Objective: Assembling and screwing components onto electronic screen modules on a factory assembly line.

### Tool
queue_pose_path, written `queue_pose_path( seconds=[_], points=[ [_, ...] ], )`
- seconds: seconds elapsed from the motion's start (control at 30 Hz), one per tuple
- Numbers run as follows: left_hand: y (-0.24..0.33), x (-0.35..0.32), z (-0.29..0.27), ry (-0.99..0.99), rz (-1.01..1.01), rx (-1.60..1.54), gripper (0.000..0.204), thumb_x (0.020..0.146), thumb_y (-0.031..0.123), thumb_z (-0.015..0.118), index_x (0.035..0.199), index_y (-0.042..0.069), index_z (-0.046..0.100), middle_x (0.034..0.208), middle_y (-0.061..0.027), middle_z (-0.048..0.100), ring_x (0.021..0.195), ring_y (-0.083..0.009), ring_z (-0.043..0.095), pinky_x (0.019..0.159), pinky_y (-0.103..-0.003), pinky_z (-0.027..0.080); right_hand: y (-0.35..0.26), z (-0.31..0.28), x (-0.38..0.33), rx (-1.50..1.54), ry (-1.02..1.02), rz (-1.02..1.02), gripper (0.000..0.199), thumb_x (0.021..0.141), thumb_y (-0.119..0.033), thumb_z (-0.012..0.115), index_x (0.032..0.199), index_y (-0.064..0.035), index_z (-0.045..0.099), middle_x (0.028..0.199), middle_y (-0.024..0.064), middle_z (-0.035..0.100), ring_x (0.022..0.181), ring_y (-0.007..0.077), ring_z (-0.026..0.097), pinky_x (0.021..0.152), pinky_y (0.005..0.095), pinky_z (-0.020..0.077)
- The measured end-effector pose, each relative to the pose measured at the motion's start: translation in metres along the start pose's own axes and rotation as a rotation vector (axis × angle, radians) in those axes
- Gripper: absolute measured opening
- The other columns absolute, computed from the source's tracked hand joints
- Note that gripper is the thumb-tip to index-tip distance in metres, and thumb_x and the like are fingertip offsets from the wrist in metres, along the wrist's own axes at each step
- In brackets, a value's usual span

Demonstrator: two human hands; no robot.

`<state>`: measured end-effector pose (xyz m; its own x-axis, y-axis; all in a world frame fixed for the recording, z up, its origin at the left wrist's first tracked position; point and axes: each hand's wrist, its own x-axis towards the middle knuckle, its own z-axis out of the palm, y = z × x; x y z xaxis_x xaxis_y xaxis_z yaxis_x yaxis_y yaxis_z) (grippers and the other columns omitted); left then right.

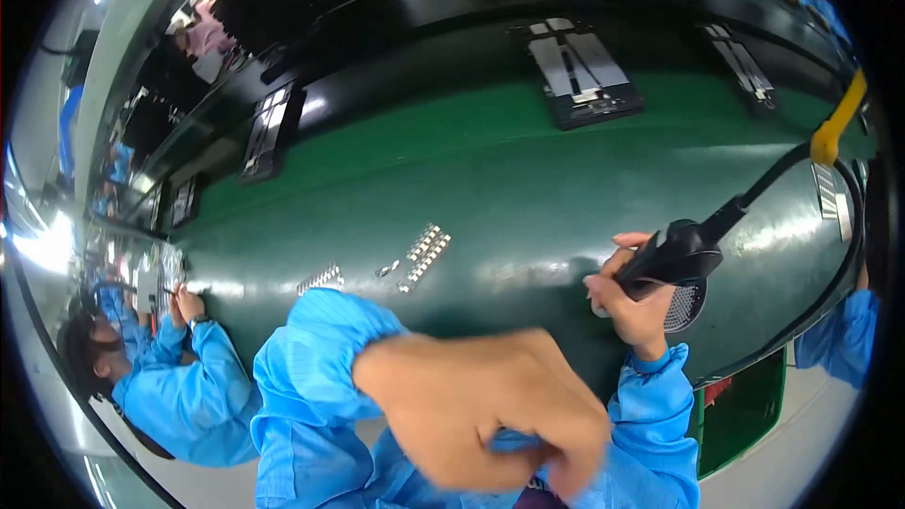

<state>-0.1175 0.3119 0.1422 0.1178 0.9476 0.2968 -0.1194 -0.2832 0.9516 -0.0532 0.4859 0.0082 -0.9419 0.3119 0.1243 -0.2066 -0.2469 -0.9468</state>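
My left hand [481, 405] is raised close to the camera, blurred, its fingers curled in toward the thumb. Anything between those fingertips is hidden. Over the right part of the green bench, my right hand [639, 311] grips a black handheld device [671, 254] with a thick black cable [778, 172]. A round grey perforated piece [685, 306] shows beside and below that hand; whether it belongs to the device I cannot tell. Both forearms wear blue sleeves. Left of centre on the bench lie a strip of small metallic parts [426, 253] and a loose small piece [387, 269].
Flat black-framed units [580, 71] stand along the far dark conveyor [424, 9]. Another metallic strip [322, 279] lies on the green bench [509, 193]. A yellow band [838, 123] holds the cable. On the left sits a co-worker in blue [184, 396]; a green bin [745, 415] is low right.
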Motion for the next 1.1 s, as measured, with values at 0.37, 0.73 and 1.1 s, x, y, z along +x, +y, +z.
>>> queue_pose_path(
  seconds=[0.37,0.73,1.1],
  points=[
    [-0.167,0.073,-0.205,0.727,-0.169,1.456,0.043,0.067,0.025,0.073,0.100,0.001,0.060,0.102,-0.0138,0.058,0.105,-0.0317,0.051,0.089,-0.043,0.039,0.007,-0.031,-0.009,-0.049,0.039,-0.105,0.062,0.064,0.005,0.064,0.118,-0.0028,0.036,0.069,0.0048,0.049,0.060,0.0116,0.049,0.057,0.0232,0.0432],
    [-0.182,0.073,-0.250,0.543,-0.325,2.037,0.054,0.062,0.017,0.070,0.112,0.005,0.053,0.114,-0.0111,0.053,0.106,-0.0275,0.049,0.087,-0.044,0.039,0.015,-0.041,-0.011,-0.135,-0.003,-0.090,0.059,0.065,0.007,0.064,0.116,-0.0033,0.036,0.069,0.0053,0.049,0.060,0.0118,0.049,0.059,0.0235,0.0430],
    [-0.165,0.036,-0.178,0.862,-0.541,1.920,0.054,0.062,0.012,0.067,0.112,-0.003,0.051,0.115,-0.0147,0.051,0.116,-0.0301,0.043,0.097,-0.045,0.032,-0.004,-0.030,-0.001,-0.207,0.187,-0.063,0.053,0.067,0.008,0.068,0.112,-0.0020,0.041,0.065,0.0043,0.050,0.051,0.0100,0.047,0.050,0.0206,0.0402]
  ],
)
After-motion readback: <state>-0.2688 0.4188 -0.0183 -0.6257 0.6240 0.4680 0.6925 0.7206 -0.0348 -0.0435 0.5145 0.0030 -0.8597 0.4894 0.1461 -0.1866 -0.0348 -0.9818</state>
